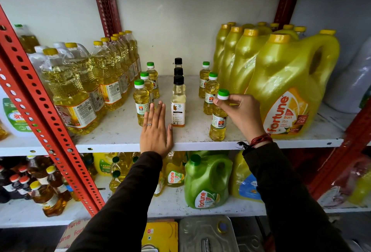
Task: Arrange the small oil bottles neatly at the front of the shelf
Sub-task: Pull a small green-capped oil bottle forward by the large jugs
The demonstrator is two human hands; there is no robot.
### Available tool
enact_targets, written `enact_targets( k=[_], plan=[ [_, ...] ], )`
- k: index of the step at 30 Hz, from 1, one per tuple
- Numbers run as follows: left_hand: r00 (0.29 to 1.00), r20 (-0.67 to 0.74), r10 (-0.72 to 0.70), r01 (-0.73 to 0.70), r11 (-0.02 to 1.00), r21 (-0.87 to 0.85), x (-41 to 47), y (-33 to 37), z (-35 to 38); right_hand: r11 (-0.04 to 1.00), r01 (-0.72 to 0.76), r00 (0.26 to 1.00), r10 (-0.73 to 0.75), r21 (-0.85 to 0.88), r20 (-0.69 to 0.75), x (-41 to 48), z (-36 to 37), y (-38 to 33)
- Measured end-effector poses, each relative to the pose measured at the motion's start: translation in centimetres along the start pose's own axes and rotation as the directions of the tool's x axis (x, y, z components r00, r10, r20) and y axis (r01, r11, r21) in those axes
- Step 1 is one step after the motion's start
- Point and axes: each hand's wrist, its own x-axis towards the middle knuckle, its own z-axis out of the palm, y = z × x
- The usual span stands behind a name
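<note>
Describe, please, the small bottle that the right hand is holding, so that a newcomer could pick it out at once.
Start at the big yellow Fortune jug on the right of the middle shelf. Just left of it runs a row of three green-capped small bottles; take the front bottle, nearest the shelf edge. It alone has the right hand pinching its cap.

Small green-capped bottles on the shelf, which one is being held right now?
The front bottle of the right-hand row, nearest the shelf edge. The right hand grips it just below its cap; the others stand untouched.
</note>
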Motion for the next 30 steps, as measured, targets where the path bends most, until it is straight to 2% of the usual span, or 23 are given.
enact_targets(
  k=[21, 23, 26, 28, 30],
  plan=[
    [1.0, 0.019, -0.008, 0.007, 0.999, 0.042, 0.0, 0.1, -0.2, 0.999, -0.028, 1.0, 0.028, -0.038, -0.005, -0.3, 0.0, -0.7],
    [1.0, 0.02, -0.012, 0.011, 0.998, 0.057, 0.0, 0.1, -0.1, 0.996, 0.056, 0.993, -0.062, -0.067, -0.098, -0.3, -0.3, -1.9],
    [1.0, 0.002, -0.014, 0.014, 0.997, 0.071, 0.0, 0.0, 0.0, 0.953, 0.304, 0.925, -0.297, -0.007, -0.237, -0.5, 0.0, -4.6],
    [1.0, -0.013, -0.01, 0.011, 0.998, 0.069, 0.0, 0.1, 0.0, 0.93, 0.363, 0.914, -0.344, 0.054, -0.216, -0.5, 1.1, -6.2],
    [1.0, -0.023, -0.004, 0.006, 0.998, 0.068, -0.1, 0.1, 0.1, 0.947, 0.3, 0.952, -0.289, 0.115, -0.103, -0.1, 3.0, -7.1]
  ],
)
